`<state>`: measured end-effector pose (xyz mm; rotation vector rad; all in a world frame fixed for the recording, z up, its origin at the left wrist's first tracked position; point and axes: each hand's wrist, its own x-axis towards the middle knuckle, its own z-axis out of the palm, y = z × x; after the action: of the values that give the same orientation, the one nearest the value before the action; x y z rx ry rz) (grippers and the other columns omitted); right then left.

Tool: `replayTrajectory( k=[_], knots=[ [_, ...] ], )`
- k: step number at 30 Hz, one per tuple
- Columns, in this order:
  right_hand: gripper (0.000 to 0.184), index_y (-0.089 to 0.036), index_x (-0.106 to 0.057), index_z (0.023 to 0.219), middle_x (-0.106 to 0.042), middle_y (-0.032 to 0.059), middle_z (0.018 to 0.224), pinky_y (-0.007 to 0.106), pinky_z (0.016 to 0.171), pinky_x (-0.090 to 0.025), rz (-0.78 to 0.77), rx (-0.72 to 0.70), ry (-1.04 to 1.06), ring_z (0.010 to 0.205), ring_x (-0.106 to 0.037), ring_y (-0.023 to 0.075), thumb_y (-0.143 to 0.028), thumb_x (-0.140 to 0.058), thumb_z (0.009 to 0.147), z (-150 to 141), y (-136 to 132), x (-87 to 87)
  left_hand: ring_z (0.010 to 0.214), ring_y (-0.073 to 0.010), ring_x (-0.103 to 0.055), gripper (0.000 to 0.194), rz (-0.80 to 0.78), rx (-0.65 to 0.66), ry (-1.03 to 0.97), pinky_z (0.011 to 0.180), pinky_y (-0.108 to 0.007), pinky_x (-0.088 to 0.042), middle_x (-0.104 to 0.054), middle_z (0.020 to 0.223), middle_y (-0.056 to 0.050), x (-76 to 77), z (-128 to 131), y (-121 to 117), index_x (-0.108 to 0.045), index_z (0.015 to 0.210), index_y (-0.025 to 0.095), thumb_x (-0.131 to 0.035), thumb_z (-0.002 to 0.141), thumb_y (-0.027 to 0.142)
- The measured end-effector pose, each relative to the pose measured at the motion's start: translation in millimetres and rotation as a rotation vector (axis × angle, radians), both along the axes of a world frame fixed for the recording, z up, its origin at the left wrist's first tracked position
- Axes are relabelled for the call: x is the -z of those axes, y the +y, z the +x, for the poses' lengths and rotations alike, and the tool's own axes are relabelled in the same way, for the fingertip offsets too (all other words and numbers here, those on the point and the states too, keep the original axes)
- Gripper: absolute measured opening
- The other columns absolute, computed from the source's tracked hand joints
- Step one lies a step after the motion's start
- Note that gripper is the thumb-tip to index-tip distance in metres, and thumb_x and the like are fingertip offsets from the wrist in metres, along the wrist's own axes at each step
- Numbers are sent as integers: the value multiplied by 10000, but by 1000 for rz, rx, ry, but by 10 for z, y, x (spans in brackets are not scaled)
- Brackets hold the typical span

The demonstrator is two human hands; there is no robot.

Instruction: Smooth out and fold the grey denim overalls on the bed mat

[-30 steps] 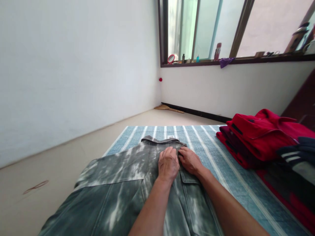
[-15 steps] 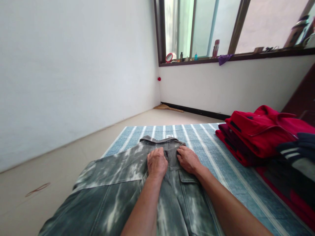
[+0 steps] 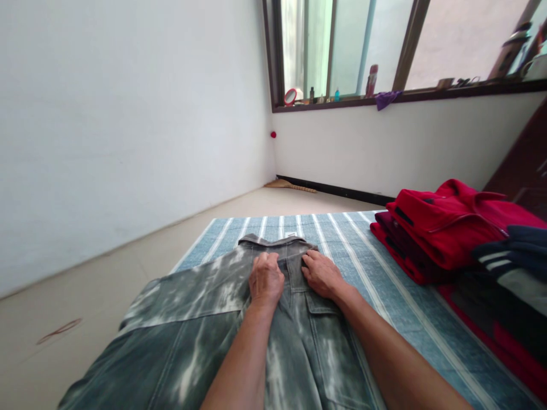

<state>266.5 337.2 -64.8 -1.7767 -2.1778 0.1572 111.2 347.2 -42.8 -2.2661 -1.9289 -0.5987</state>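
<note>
A grey-green denim jacket (image 3: pixel 205 336) with pale streaks lies spread on a blue striped cloth (image 3: pixel 354 245), its collar at the far end. My left hand (image 3: pixel 265 280) is closed on the fabric beside the front opening, below the collar. On the other side of that opening, my right hand (image 3: pixel 322 274) has its curled fingers closed on the jacket near the shoulder, above a flap pocket. The jacket's left sleeve side reaches out toward the floor edge. Its lower part runs out of view beneath my forearms.
Folded red clothes (image 3: pixel 453 222) are piled at the right, with a dark striped garment (image 3: pixel 517 256) beside them. A broom (image 3: pixel 290 185) lies on the floor by the far wall. Bottles and a round mirror (image 3: pixel 290 97) stand on the windowsill.
The whole view has shifted slightly. Both hands keep nearly the same place on the jacket, and the fabric lies much as before.
</note>
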Motion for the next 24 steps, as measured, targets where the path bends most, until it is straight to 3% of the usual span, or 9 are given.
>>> replayTrajectory(
  k=[7,24],
  knots=[
    [330,-158,-552,1108,-528,101,1232,337,950,-331,-19,3,1,1154,-458,232,-417,-444,934,-4,3,1,979,-217,-575,313,-41,-50,-9,822,-282,-451,-629,990,-74,15,-10,30,-639,1053,184,-406,862,100],
    [390,-166,-536,1145,-509,130,1257,380,948,-341,-20,-16,4,1185,-443,266,-463,-492,896,4,29,23,972,-242,-593,324,-37,-75,-49,795,-319,-465,-650,991,-108,59,-36,80,-641,1055,170,-392,860,98]
  ],
)
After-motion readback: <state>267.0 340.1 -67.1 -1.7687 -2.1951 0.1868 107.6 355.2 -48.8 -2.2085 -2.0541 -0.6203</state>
